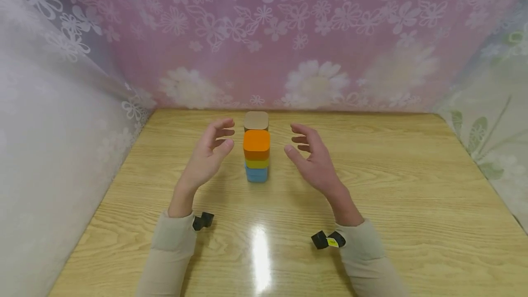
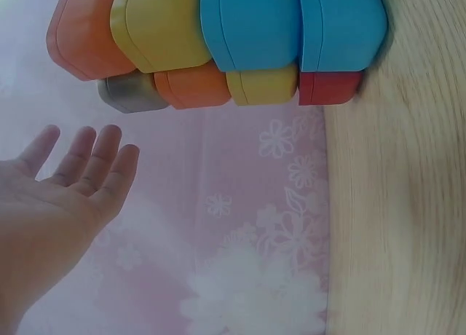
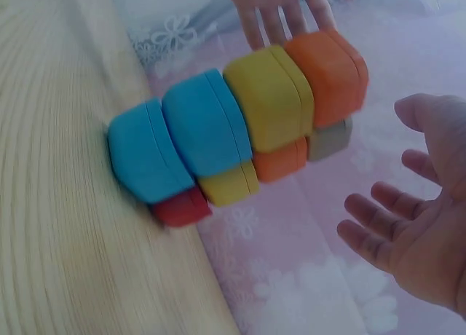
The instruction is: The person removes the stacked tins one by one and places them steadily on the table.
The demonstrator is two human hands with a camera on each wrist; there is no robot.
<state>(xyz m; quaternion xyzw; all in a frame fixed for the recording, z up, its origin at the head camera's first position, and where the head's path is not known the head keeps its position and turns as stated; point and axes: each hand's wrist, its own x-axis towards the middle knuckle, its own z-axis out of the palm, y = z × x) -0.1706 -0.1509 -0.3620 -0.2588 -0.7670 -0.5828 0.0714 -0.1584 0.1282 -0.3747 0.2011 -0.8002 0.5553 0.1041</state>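
On the table (image 1: pixel 371 187) two stacks of blocks stand near the far edge, the front stack (image 1: pixel 256 155) directly before the rear stack (image 1: pixel 256 121) and close to it; the backdrop (image 1: pixel 264 35) rises just behind them. The left hand (image 1: pixel 208 155) hovers left of the front stack and the right hand (image 1: pixel 311 157) right of it, neither touching; the stacks lie between the two palms.

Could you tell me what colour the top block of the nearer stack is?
Orange top block; head view shows it best.

Our upright stack of rounded blocks (image 1: pixel 256 155) on the table: orange atop yellow, then blue.
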